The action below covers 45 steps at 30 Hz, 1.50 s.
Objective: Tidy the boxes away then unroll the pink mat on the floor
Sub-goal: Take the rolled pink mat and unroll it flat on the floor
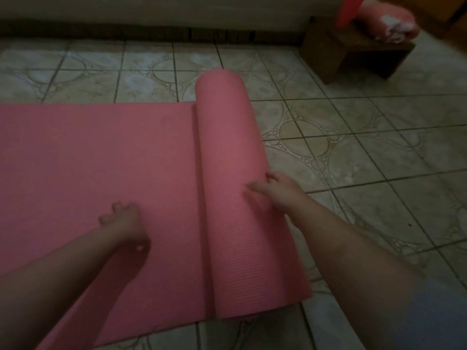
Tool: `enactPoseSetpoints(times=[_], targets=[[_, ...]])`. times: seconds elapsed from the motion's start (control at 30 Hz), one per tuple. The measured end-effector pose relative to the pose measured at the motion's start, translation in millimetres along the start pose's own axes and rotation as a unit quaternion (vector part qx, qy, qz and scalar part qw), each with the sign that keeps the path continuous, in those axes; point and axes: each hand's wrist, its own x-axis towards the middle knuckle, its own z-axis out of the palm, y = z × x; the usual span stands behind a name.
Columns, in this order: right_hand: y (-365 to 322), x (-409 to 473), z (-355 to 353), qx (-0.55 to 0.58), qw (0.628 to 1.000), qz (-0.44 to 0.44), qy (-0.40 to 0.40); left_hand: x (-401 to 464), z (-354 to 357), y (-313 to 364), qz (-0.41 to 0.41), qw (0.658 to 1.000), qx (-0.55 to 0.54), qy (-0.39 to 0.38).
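The floor [379, 137] is covered with pale square tiles that carry a pattern of circles, and the light in the room is dim. At the far side a low dark edge runs along the bottom of a pale wall. In the far right corner one small wooden bench [353, 54] stands, and on it lies one pink rolled bundle [389, 21] with some white on it.

There is one pink mat [96, 157], partly unrolled. Its flat part lies on the tiles to the left of the fingers of both hands, and its rolled part [227, 152] stands just under the right fingers.

The right hand [278, 190] rests on the right side of the roll, its fingers fairly straight and touching it. The left hand [126, 221] presses on the flat part, its fingers bent, holding nothing. I can read no writing anywhere.
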Motion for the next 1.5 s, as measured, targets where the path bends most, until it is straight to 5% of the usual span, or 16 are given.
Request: enactPoseSetpoints(times=[0.17, 0.53, 0.73, 1.0, 1.13, 1.23, 1.5], targets=[[-18.5, -13.5, 19.8, -0.171, 0.982, -0.003, -0.083, -16.2, -7.4, 53.5, 0.048, 0.998, -0.007, -0.028], [-23.3, -21.7, 65.9, -0.252, 0.963, 0.099, 0.0, -29.6, 39.3, 76.7, 0.072, 0.996, -0.059, -0.008], [-11.8, -7.0, 35.5, -0.237, 0.968, 0.077, 0.01, -22.6, 38.0, 87.9, 0.059, 0.997, -0.042, -0.02], [37.2, 14.1, -45.7, -0.002, 0.996, 0.082, -0.038, -18.6, 40.8, 87.5, 0.057, 0.998, -0.021, -0.01], [48.5, 18.3, -66.8, -0.003, 1.0, 0.017, -0.005, -16.0, 42.0, 86.5, 0.055, 0.998, -0.023, -0.011], [46.1, 14.1, -69.2, 0.053, 0.997, -0.006, -0.055, -13.4, 43.5, 87.7, 0.054, 0.998, -0.017, -0.008], [50.1, 12.0, -39.2, -0.081, 0.996, 0.014, -0.039, -15.7, 44.2, 85.7, 0.056, 0.998, -0.005, -0.003]])
